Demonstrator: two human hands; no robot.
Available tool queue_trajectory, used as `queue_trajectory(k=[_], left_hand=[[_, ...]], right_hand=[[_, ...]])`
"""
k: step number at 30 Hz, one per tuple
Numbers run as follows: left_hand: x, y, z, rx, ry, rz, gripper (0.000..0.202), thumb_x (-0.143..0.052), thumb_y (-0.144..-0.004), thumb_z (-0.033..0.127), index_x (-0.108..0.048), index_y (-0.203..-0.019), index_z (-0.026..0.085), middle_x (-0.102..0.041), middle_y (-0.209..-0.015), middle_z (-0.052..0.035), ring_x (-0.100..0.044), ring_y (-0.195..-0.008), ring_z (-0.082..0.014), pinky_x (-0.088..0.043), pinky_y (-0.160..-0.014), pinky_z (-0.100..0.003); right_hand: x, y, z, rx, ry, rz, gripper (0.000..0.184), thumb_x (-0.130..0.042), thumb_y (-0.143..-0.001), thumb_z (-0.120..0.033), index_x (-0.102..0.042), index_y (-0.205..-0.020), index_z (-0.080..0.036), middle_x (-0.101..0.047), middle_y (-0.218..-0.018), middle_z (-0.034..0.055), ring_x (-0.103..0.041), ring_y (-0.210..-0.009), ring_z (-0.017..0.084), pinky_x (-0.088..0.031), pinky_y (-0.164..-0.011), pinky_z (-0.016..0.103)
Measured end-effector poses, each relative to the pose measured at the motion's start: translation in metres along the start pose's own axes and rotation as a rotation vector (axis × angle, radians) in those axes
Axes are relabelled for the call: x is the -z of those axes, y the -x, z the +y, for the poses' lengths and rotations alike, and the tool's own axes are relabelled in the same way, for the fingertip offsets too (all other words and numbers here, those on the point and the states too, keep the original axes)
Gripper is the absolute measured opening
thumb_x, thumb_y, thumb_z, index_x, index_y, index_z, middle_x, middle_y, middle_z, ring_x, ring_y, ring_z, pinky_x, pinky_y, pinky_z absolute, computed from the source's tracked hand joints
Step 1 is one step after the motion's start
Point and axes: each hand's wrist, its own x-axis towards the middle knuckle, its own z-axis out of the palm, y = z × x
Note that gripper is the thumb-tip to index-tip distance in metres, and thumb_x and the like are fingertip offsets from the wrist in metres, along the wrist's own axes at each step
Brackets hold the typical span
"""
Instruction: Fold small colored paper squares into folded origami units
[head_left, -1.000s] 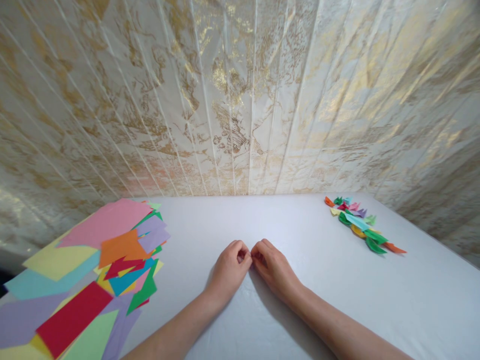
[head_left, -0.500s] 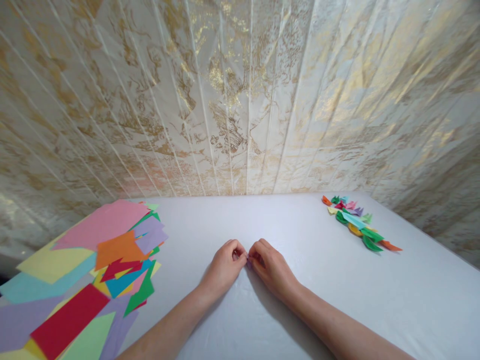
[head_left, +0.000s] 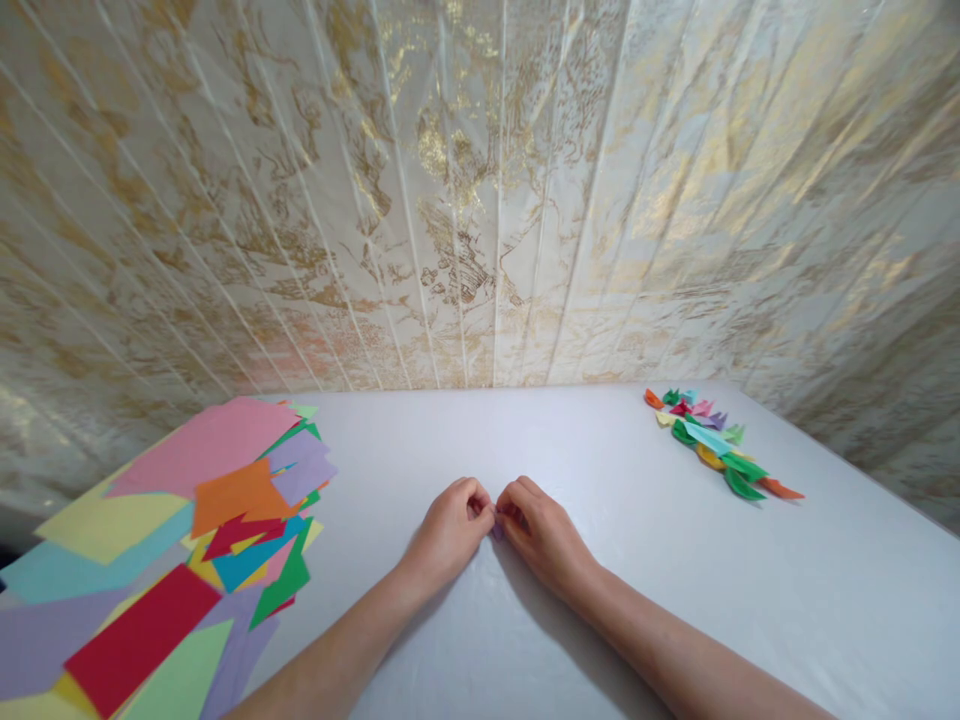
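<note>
backdrop: a creased white-and-gold drape is hanging behind the far edge.
table: its pale, smooth top is running under both my forearms and catching a soft shadow by the right one.
sheets: these are lying in a loose, overlapping heap off to my left, pink, orange, red, yellow, green, blue and lilac, well apart from my hands.
folded bits: these are sitting in a slanting cluster at the far right, small, pointed and many-coloured, well apart from my hands too.
purple bit: it is peeking out between my two hands, just below the fingertips, mostly hidden, so i am not telling its full shape.
left hand: thumb and forefinger are closing in a loop, and their tips seem to be gripping one side of the purple bit.
right hand: thumb and fingers are curling in and pinching the other side, tips nearly meeting the left ones.
fingertip work: i am judging this as a fine shaping or creasing step, with both hands sharing one tiny piece.
pinch: the next move, i am thinking, is calling for light, even pressure; squeezing too hard could be crumpling the paper.
</note>
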Motion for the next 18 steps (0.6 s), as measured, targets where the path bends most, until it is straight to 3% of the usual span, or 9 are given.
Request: queue_trajectory(k=[18], left_hand=[[0.0040,-0.0001,0.0042,0.029,-0.017,-0.035,0.009,-0.052,-0.073,0.012,-0.055,-0.067,0.018,-0.051,-0.061,0.0041,-0.046,-0.059,-0.0121,-0.035,-0.060,-0.023]], right_hand=[[-0.0005,-0.0004,-0.0002,-0.018,0.015,-0.009,0.016,-0.053,-0.084,-0.004,-0.056,-0.081,-0.019,-0.055,-0.083,-0.0004,-0.055,-0.073,0.013,-0.040,-0.066,0.023]])
